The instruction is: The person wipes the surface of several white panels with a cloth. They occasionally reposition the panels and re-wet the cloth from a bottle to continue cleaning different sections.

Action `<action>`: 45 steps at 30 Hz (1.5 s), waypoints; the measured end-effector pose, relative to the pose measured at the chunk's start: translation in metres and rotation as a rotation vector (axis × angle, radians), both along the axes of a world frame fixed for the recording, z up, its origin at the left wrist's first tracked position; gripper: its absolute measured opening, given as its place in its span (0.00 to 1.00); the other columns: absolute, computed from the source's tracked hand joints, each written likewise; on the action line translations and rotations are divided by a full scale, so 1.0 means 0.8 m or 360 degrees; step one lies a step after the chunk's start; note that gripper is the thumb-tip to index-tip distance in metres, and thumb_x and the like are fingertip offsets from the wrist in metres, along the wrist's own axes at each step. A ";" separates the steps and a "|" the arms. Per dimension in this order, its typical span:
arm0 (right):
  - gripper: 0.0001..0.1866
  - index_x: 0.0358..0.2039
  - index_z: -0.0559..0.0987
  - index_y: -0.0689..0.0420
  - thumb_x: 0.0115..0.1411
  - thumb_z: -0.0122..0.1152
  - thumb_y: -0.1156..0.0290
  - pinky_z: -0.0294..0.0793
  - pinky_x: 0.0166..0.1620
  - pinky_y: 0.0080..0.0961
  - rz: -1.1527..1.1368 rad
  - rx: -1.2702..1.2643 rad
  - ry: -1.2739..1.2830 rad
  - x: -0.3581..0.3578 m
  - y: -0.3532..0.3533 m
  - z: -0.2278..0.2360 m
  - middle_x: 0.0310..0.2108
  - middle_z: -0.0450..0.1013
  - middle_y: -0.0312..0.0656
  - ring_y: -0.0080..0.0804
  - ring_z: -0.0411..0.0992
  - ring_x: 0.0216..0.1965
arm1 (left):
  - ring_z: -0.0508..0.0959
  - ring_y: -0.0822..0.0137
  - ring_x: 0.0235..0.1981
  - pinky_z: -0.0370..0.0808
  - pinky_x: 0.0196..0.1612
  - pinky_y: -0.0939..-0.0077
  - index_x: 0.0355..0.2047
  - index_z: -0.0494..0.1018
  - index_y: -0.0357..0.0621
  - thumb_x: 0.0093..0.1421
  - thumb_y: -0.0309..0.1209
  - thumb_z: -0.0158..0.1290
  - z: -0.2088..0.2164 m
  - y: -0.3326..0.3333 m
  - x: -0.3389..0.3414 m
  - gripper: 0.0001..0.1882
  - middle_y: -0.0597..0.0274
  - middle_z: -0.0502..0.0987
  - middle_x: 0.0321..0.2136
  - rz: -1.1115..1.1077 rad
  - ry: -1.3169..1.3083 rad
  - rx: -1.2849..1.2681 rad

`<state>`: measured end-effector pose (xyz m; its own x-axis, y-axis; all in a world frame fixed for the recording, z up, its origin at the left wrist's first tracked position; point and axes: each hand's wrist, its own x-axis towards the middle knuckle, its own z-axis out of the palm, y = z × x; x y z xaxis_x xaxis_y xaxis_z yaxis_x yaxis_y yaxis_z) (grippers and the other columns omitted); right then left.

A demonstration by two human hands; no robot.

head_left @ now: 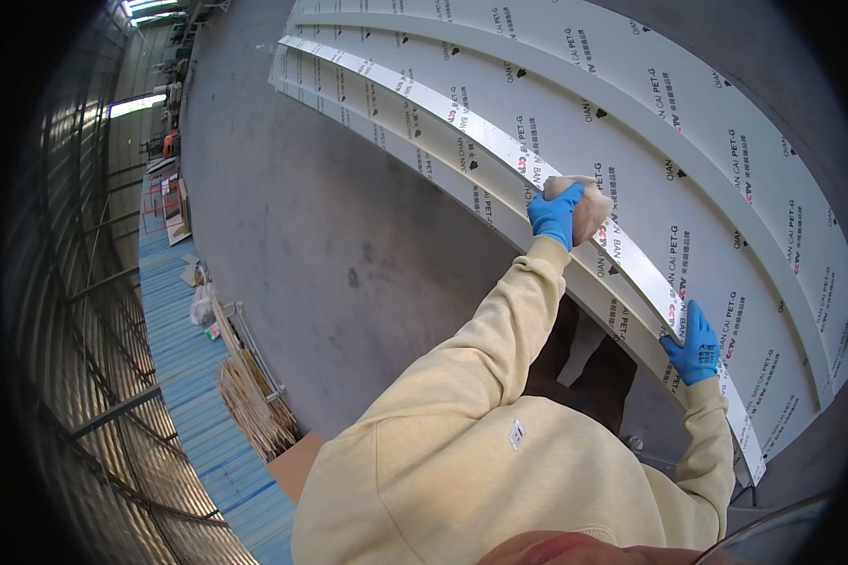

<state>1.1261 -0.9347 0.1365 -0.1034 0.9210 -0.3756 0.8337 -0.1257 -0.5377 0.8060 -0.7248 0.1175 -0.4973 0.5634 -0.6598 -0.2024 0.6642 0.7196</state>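
Observation:
A long pale panel strip [481,127], covered in printed film, runs from the far left to the near right. My left hand [554,217], in a blue glove, is closed on a crumpled beige cloth [589,209] and presses it against the strip. Further down the same strip lies my right hand [695,347], also gloved in blue, its thumb spread from its stretched fingers at the strip's edge. Underneath and beyond are wider white panels [631,141] with the same printed film.
The panels rest on a large grey surface [339,226]. To the left, a blue slatted strip [193,339] bears stacked wooden strips [252,395] and a clear plastic bag [202,306]. A corrugated metal wall [85,311] stands at the far left.

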 end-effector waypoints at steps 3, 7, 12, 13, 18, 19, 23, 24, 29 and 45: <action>0.53 0.69 0.62 0.61 0.49 0.76 0.50 0.68 0.60 0.48 0.0081 -0.0046 -0.0154 0.015 -0.013 -0.016 0.63 0.68 0.54 0.55 0.70 0.57 | 0.79 0.59 0.47 0.76 0.52 0.65 0.54 0.75 0.39 0.49 0.38 0.75 -0.006 -0.011 0.002 0.35 0.55 0.79 0.47 0.0067 -0.0128 0.0093; 0.52 0.68 0.64 0.61 0.49 0.74 0.44 0.68 0.59 0.48 0.0122 0.0177 -0.0337 0.038 -0.039 -0.032 0.62 0.69 0.53 0.54 0.71 0.56 | 0.77 0.60 0.49 0.75 0.54 0.66 0.54 0.75 0.40 0.50 0.39 0.75 -0.007 -0.035 0.018 0.34 0.57 0.78 0.48 0.0160 -0.0307 0.0147; 0.51 0.66 0.66 0.60 0.49 0.74 0.45 0.67 0.60 0.47 0.0159 0.0161 -0.0412 0.077 -0.069 -0.050 0.62 0.69 0.53 0.53 0.70 0.57 | 0.77 0.62 0.49 0.75 0.54 0.67 0.53 0.76 0.40 0.53 0.39 0.73 -0.001 -0.074 0.043 0.30 0.59 0.78 0.47 0.0147 -0.0556 0.0049; 0.50 0.66 0.66 0.60 0.49 0.75 0.47 0.67 0.59 0.46 0.0177 0.0194 -0.0433 0.086 -0.072 -0.055 0.62 0.69 0.53 0.53 0.70 0.56 | 0.77 0.63 0.49 0.75 0.54 0.68 0.53 0.75 0.40 0.54 0.40 0.72 -0.006 -0.081 0.045 0.30 0.59 0.78 0.48 0.0140 -0.0556 -0.0001; 0.49 0.67 0.66 0.60 0.50 0.74 0.48 0.67 0.59 0.47 0.0187 0.0127 -0.0442 0.112 -0.081 -0.063 0.62 0.69 0.54 0.55 0.70 0.56 | 0.76 0.64 0.50 0.74 0.55 0.69 0.54 0.75 0.40 0.53 0.41 0.72 -0.006 -0.102 0.058 0.32 0.59 0.78 0.48 0.0100 -0.0644 -0.0068; 0.49 0.67 0.66 0.59 0.50 0.74 0.48 0.67 0.58 0.46 0.0188 0.0129 -0.0441 0.113 -0.082 -0.064 0.62 0.69 0.53 0.54 0.70 0.55 | 0.76 0.64 0.51 0.74 0.55 0.69 0.54 0.75 0.39 0.53 0.42 0.72 -0.008 -0.105 0.058 0.32 0.59 0.78 0.49 0.0089 -0.0654 -0.0071; 0.47 0.66 0.67 0.58 0.51 0.74 0.50 0.66 0.59 0.46 0.0163 0.0125 -0.0427 0.108 -0.079 -0.057 0.62 0.68 0.52 0.54 0.70 0.54 | 0.77 0.63 0.50 0.75 0.55 0.68 0.53 0.75 0.40 0.52 0.42 0.73 -0.010 -0.105 0.052 0.32 0.58 0.78 0.49 0.0075 -0.0718 -0.0030; 0.46 0.66 0.67 0.58 0.51 0.74 0.51 0.66 0.59 0.46 0.0165 0.0146 -0.0421 0.108 -0.078 -0.057 0.62 0.68 0.52 0.53 0.70 0.54 | 0.76 0.64 0.50 0.75 0.55 0.69 0.54 0.75 0.39 0.53 0.42 0.72 -0.012 -0.105 0.050 0.33 0.58 0.78 0.49 0.0068 -0.0703 -0.0040; 0.45 0.66 0.67 0.56 0.52 0.74 0.53 0.65 0.60 0.47 0.0155 0.0241 -0.0424 0.103 -0.076 -0.050 0.64 0.67 0.52 0.53 0.69 0.56 | 0.76 0.64 0.50 0.75 0.55 0.69 0.53 0.75 0.38 0.54 0.43 0.71 -0.015 -0.104 0.045 0.32 0.58 0.78 0.50 -0.0003 -0.0738 0.0014; 0.43 0.66 0.68 0.55 0.54 0.71 0.49 0.65 0.60 0.48 0.0140 0.0211 -0.0389 0.107 -0.074 -0.058 0.63 0.68 0.54 0.55 0.69 0.58 | 0.77 0.60 0.49 0.76 0.52 0.66 0.53 0.75 0.39 0.51 0.44 0.73 -0.023 -0.100 0.043 0.34 0.55 0.78 0.48 -0.0065 -0.0603 -0.0059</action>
